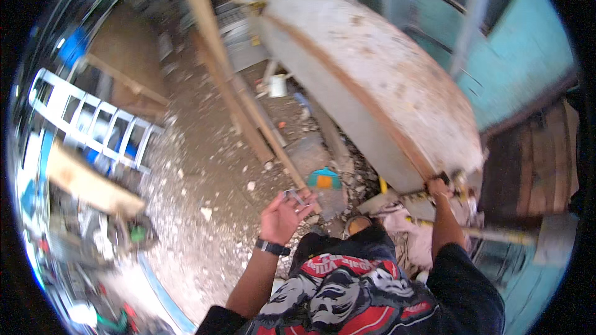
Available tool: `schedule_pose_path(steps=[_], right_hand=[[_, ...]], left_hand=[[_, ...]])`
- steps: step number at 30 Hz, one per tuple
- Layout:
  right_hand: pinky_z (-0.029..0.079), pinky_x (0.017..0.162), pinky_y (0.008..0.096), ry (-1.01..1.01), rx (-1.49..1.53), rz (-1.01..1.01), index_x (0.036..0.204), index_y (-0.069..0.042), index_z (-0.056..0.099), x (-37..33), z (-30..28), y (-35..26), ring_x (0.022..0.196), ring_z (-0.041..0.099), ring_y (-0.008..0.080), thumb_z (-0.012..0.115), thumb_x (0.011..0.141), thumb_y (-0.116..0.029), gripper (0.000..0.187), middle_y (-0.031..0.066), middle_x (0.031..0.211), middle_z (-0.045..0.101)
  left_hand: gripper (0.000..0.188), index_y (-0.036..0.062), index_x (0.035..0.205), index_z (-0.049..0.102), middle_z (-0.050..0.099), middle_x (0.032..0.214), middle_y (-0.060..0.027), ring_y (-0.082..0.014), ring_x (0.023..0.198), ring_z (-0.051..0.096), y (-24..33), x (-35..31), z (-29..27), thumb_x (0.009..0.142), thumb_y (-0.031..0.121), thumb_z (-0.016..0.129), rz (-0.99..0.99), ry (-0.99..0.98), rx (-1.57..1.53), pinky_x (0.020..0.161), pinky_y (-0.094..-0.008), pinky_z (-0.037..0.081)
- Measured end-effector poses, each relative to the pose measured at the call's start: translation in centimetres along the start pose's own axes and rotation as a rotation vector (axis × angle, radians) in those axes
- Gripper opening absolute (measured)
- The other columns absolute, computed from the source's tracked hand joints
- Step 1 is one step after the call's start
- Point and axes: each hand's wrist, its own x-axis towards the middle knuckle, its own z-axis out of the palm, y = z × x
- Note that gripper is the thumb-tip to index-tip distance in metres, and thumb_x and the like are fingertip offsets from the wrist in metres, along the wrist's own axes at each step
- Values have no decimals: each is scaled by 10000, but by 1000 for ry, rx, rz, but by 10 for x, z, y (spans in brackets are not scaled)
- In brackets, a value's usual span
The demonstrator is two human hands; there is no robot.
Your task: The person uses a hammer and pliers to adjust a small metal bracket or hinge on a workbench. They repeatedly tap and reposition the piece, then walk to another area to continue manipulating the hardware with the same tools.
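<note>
Left hand (282, 218) loosely grasping a small metal piece (293, 197), not yet set against anything; right hand (439, 187) at the near end of the pale hull-like body (375, 43), grip too blurred to tell; brown strip (359, 92) lies along its edge, completeness unclear.

Black short-sleeved T-shirt (357, 291) with red, white and grey print (335, 298), dark-strapped left-wrist watch (272, 247), dark legwear (382, 239)

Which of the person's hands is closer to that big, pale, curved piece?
The right. The right hand is right at the near end of the pale piece; the left hand is well apart from it, off to its left, holding a small metal piece.
</note>
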Motion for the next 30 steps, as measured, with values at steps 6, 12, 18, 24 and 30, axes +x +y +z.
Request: schedule_pose_path(steps=[6,12,18,24,30], right_hand=[[465,978,498,379,201,71,1186,-82,684,-25,3,-30,1153,597,390,544,934,-309,367,203,1282,601],[480,908,501,812,267,-20,1165,-26,678,-63,34,-40,1092,596,415,481,995,-300,378,213,1228,604],[509,847,437,947,636,-490,1070,57,688,-155,81,-117,973,634,364,585,965,-116,227,231,1093,640],[520,840,375,131,1224,-777,989,38,696,-277,70,-306,887,665,278,662,932,-91,146,138,955,696],[583,872,455,-964,1781,-712,928,-23,668,-387,-16,-470,874,687,228,690,911,-69,54,86,866,681]], left_hand=[[316,10,1032,594,529,1343,-282,-475,1297,477,41,-30,0,1016,314,509,115,-60,-58,1118,-574,389],[313,25,1130,560,564,1299,-237,-439,1299,495,77,-52,1,1030,313,493,193,-50,-45,1097,-523,428],[154,37,1036,642,661,1161,-169,-377,1203,585,93,-64,-22,1004,161,556,335,-35,-83,1033,-494,497],[49,53,961,651,691,945,-90,-291,955,668,127,-48,-32,961,83,613,395,55,40,886,-424,531],[90,86,982,647,667,885,-44,-196,853,620,180,-48,-53,914,27,652,541,-165,-30,784,-366,470]])
